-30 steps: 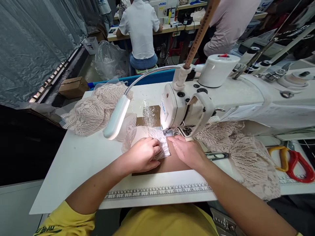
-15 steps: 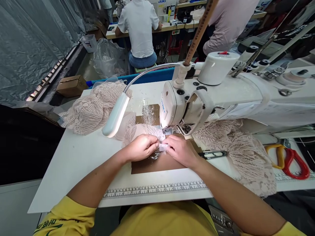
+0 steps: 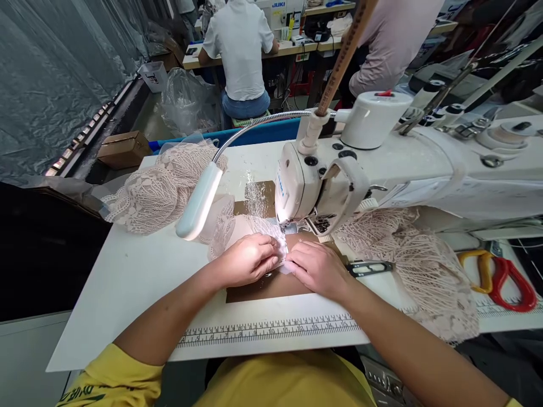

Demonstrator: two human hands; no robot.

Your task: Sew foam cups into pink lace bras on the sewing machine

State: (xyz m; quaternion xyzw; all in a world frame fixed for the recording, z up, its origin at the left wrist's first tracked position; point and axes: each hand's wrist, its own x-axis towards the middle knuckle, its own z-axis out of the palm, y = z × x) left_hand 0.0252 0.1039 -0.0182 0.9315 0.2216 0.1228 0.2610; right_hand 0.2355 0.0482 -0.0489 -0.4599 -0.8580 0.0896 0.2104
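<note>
A white sewing machine point(image 3: 382, 169) stands on a white table point(image 3: 139, 271). Pale pink lace fabric point(image 3: 161, 189) runs from a heap at the left, under the needle, to another heap at the right. In front of the needle, my left hand point(image 3: 248, 260) and my right hand point(image 3: 316, 268) meet, fingers curled and pinching the near edge of the lace over a brown plate point(image 3: 263, 288). Both hands lie just below the presser foot.
A gooseneck lamp point(image 3: 199, 200) hangs over the left lace. Thread snips point(image 3: 369, 267) lie right of my right hand; red and yellow scissors point(image 3: 504, 277) lie at the far right. A ruler strip point(image 3: 271, 330) runs along the near edge. Two people sit at benches behind.
My hands went from lying flat on the lace to coming together and pinching its near edge, which is now folded up between the fingers.
</note>
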